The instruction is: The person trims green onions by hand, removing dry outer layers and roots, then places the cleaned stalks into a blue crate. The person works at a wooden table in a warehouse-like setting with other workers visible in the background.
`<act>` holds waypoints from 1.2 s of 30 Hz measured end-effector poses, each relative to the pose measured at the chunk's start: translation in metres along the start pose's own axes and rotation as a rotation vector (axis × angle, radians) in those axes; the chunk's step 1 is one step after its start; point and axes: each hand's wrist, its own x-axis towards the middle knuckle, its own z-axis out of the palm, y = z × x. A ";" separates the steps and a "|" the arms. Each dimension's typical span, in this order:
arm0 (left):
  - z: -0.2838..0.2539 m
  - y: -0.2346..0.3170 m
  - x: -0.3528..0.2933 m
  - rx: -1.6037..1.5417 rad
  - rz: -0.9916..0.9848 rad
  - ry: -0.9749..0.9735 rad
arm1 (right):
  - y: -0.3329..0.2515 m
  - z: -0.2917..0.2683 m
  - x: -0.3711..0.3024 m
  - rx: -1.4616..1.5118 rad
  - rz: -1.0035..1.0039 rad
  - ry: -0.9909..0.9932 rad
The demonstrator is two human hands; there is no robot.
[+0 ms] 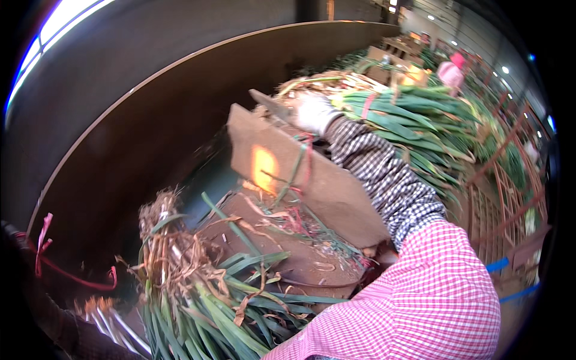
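Observation:
My right hand (315, 114), in a white glove, reaches out to the upper middle, beside a large bundle of leeks or green onions (414, 117) tied with a pink band. Its fingers are smeared by motion, so their grip does not show. Against the glove is a flat, dull, blade-like piece (271, 105), and I cannot tell whether the hand holds it. Just below stands a brown board (306, 171) with green and red cords tied round it. Another heap of leeks (210, 306), with dry brown leaves and roots, lies at the lower left. My left hand is not in view.
A tall, dark curved wall (150, 132) runs along the left and back. Cord scraps and plant bits litter a brown surface (312, 264). A pink cord (78, 279) hangs at the left. Rusty metal bars (498, 156) stand at the right; a person in pink (451, 75) is farther back.

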 end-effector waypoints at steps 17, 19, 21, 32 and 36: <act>0.234 0.391 -0.289 -1.777 -1.182 -1.367 | -0.093 0.108 -0.401 1.866 0.138 0.196; 0.265 0.402 -0.319 -1.678 -1.099 -1.222 | -0.052 0.082 -0.433 1.523 0.481 -0.163; 0.271 0.410 -0.322 -1.530 -1.051 -1.309 | -0.027 0.076 -0.472 1.425 0.476 0.479; 0.216 0.312 -0.386 -0.894 -0.992 -1.266 | 0.053 0.322 -0.606 0.597 0.878 0.393; 0.184 0.256 -0.414 -0.421 -0.609 -1.266 | 0.025 0.287 -0.563 0.074 0.481 -0.422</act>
